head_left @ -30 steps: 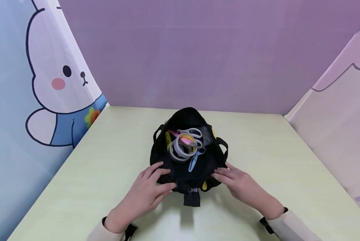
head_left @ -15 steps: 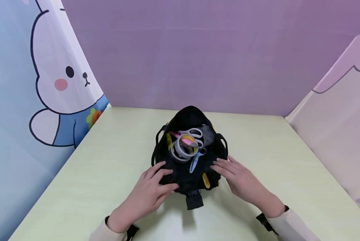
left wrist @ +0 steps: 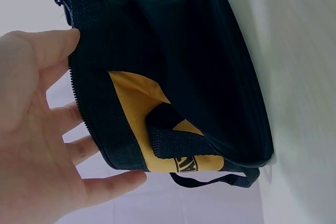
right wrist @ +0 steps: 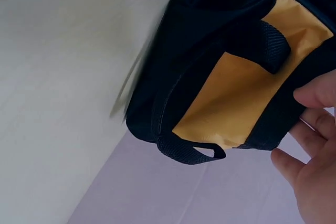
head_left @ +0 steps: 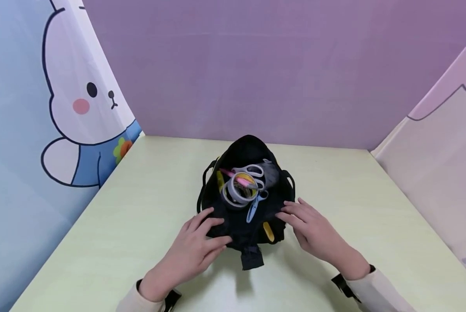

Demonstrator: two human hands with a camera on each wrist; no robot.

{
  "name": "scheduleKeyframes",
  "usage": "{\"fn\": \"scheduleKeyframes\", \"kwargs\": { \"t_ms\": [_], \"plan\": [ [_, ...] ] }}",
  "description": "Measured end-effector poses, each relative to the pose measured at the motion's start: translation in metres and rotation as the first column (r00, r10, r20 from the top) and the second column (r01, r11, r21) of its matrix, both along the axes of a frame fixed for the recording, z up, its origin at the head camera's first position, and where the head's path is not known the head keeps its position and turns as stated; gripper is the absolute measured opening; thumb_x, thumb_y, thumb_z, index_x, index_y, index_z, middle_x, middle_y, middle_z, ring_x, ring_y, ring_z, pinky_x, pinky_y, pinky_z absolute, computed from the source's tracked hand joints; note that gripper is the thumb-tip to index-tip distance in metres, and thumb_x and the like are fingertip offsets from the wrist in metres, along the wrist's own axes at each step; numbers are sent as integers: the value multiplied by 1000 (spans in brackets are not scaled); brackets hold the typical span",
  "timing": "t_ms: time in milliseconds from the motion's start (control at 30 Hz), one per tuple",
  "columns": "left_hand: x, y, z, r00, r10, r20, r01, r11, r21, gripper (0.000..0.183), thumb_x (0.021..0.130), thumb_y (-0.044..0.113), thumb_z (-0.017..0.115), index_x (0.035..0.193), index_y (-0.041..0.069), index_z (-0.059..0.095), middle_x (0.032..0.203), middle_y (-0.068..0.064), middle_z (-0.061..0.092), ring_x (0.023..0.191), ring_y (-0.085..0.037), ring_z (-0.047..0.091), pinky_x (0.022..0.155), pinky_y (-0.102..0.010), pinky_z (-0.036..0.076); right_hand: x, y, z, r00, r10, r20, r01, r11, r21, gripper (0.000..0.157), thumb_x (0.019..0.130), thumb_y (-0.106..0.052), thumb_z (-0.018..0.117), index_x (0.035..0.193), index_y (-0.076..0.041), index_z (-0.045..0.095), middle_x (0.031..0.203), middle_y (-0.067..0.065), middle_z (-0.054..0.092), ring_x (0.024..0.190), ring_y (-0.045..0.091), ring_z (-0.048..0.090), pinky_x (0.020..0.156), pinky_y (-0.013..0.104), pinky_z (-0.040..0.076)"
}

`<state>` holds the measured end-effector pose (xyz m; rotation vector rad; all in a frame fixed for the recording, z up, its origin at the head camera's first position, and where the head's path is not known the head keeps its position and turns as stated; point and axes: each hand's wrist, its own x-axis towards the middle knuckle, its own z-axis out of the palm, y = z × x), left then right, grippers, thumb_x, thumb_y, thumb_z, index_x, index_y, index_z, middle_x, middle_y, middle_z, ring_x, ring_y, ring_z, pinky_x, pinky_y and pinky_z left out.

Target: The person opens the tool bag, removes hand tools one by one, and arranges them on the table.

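A black zip bag (head_left: 238,232) with yellow panels stands mid-table, its mouth wide and facing up. At its near left rim, my left hand (head_left: 197,245) holds the zipped edge, thumb outside and some fingers inside. The near right rim sits between thumb and fingers of my right hand (head_left: 312,229); the right wrist view shows that thumb on the black cloth (right wrist: 286,106). Inside the bag lie rolls of grey tape (head_left: 233,197), white-handled scissors (head_left: 255,170), light-blue scissors (head_left: 252,211), a pink pen-like item (head_left: 243,181) and a yellow stick-like item (head_left: 219,180).
Strap handles (head_left: 290,182) stick out at the bag's sides, and a black tab (head_left: 252,258) hangs over its near edge. The pale table (head_left: 154,190) meets a purple backdrop (head_left: 256,73), with printed cloth panels (head_left: 88,108) at both sides.
My right hand has risen slightly with its side of the rim, and more of the yellow front patch shows. The tab has swung a little right. The left hand stays nearly in place.
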<state>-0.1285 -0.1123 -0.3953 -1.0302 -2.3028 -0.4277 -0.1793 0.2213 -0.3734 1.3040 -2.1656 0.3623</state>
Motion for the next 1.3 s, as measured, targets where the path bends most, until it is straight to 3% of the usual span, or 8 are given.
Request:
{"fn": "scheduleKeyframes", "kwargs": {
  "t_ms": [167,400,533,633,767,900,1167,1300],
  "plan": [
    [0,2,1,1000,1,-4,-1,1000,0,55,109,46,26,103,28,77,123,-9,60,132,-39,44,84,-59,50,-2,-4,4,999,-1,44,1,1000,-11,45,108,-19,26,122,-1,65,120,15,64,120,36,56,117,46,27],
    [0,3,0,1000,-8,-14,8,1000,-10,45,109,43,35,104,28,77,124,-9,60,132,-39,44,84,-60,50,-11,-14,25,999,22,48,-21,1000,-22,47,109,-27,29,120,0,66,117,14,66,118,37,57,110,55,33],
    [0,3,0,1000,-10,-2,10,1000,-8,45,109,43,34,105,28,76,125,-9,59,132,-39,43,85,-62,49,-19,-19,49,996,55,64,-51,997,-63,40,108,-25,38,121,1,65,120,14,66,119,38,57,112,52,33],
    [1,3,2,1000,-10,4,10,1000,-11,40,108,42,39,106,28,76,125,-9,59,133,-39,43,86,-63,48,-30,-26,71,993,101,65,-94,989,-111,26,100,-9,55,122,3,64,121,15,65,117,38,57,112,45,35],
    [2,3,3,1000,-8,1,8,1000,-19,24,103,36,54,106,27,76,125,-9,59,132,-39,44,86,-63,48,-45,-39,100,987,158,43,-148,973,-178,38,84,10,68,121,4,64,120,16,65,114,35,60,102,41,44],
    [4,4,4,1000,-2,9,2,1000,-23,15,95,30,66,106,27,76,125,-9,60,131,-39,44,86,-63,48,-56,-58,126,984,169,49,-154,961,-229,34,86,8,70,120,3,66,117,14,68,107,29,63,91,43,50],
    [6,4,1,1000,5,27,-4,1000,-20,34,106,41,45,106,28,77,127,-9,59,133,-40,42,88,-63,47,-80,-101,161,981,182,73,-146,927,-344,25,93,2,64,118,4,67,106,14,71,100,27,65,90,42,51],
    [7,4,2,1000,6,26,-5,1000,-19,37,107,42,43,106,28,77,126,-9,59,133,-40,42,88,-63,47,-96,-120,166,967,195,167,-99,883,-459,23,95,2,62,117,4,67,102,14,71,96,24,67,88,38,53]
  ]
}}
